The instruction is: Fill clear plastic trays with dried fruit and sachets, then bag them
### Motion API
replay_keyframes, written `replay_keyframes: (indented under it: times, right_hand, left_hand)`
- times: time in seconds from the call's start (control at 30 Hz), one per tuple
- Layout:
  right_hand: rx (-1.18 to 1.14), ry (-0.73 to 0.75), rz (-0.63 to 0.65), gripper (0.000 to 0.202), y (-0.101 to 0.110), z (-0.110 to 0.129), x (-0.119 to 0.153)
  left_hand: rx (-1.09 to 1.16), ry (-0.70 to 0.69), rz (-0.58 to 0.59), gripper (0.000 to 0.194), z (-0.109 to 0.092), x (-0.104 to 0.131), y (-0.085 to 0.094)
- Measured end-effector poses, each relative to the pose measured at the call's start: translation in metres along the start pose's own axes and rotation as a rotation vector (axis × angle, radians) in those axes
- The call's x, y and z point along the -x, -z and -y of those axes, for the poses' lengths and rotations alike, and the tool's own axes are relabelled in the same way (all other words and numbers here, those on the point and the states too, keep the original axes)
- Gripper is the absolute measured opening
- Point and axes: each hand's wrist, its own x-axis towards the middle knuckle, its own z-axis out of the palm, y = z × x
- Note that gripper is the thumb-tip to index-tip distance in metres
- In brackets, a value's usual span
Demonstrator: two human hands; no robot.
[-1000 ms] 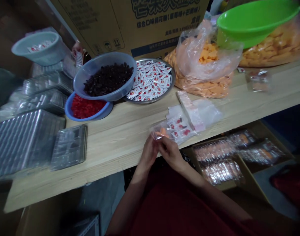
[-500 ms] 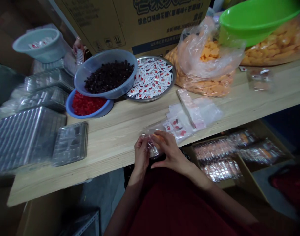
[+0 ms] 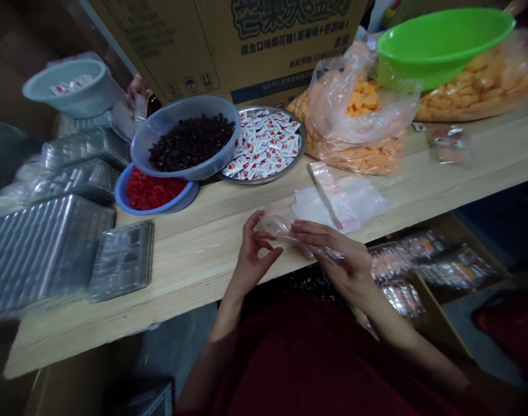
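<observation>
A clear plastic bag (image 3: 278, 226) stretches between my hands above the table's front edge. My right hand (image 3: 339, 251) is closed on it, with part of the plastic showing beneath the fingers. At the bag's left end my left hand (image 3: 255, 251) has its fingers curved and apart, close to the plastic. Behind my right hand lie flat clear bags (image 3: 365, 199) with a folded plastic strip (image 3: 333, 196) across them. White printed sachets (image 3: 268, 144) fill a metal tray farther back.
Bowls of dark pieces (image 3: 190, 144) and red pieces (image 3: 153, 189) stand left of the sachets. Clear trays (image 3: 123, 260) are stacked at left. Bags of orange pieces (image 3: 354, 153) and a green bowl (image 3: 441, 49) are at back right. An open carton below holds filled packs (image 3: 402, 297).
My hands have moved apart, the right one to the right with plastic in it. My left fingers have spread. The printed sachet and red pieces near the flat bags no longer show there.
</observation>
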Motion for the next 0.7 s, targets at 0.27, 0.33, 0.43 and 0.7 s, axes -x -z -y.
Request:
replay_keyframes:
  times: [0.27, 0.33, 0.43, 0.7]
  right_hand:
    - [-0.110, -0.247, -0.210, 0.024, 0.041, 0.011, 0.023]
    - [-0.171, -0.351, -0.216, 0.046, 0.056, 0.012, 0.032]
    - [-0.170, -0.444, -0.213, 0.059, 0.077, 0.014, 0.043]
    - [0.172, -0.405, -0.439, 0.017, 0.147, 0.041, 0.076]
  left_hand:
    - [-0.246, 0.000, 0.394, 0.018, 0.015, -0.026, -0.027]
    - [-0.267, -0.045, 0.430, 0.014, 0.018, -0.025, -0.035]
    - [-0.308, -0.090, 0.445, 0.009, 0.020, -0.024, -0.049]
    - [-0.290, -0.162, 0.623, 0.042, 0.013, -0.023, -0.109]
